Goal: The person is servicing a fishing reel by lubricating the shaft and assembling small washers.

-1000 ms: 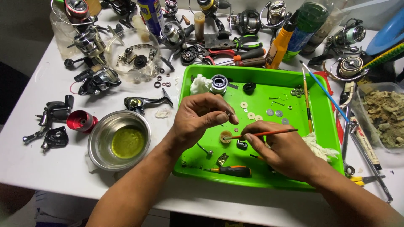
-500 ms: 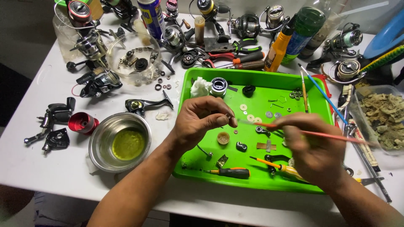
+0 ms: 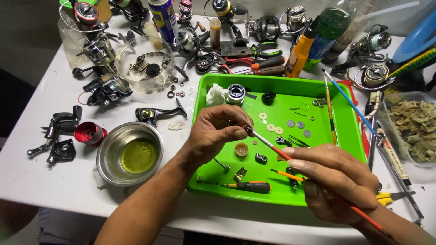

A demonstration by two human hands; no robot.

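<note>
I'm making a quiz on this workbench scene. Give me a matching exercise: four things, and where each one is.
Things:
1. steel bowl
2. screwdriver
3. thin brush
4. orange bottle

Places:
A. in the right hand
B. left of the green tray
C. behind the tray
D. lying in the tray, near its front edge

Pairs: 1-B, 2-D, 3-A, 4-C

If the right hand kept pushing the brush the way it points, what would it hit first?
The right hand aims its orange brush up and left, and the tip already meets the small part pinched in the left hand. So that part and its fingertips come first, though depth is hard to judge.
</note>
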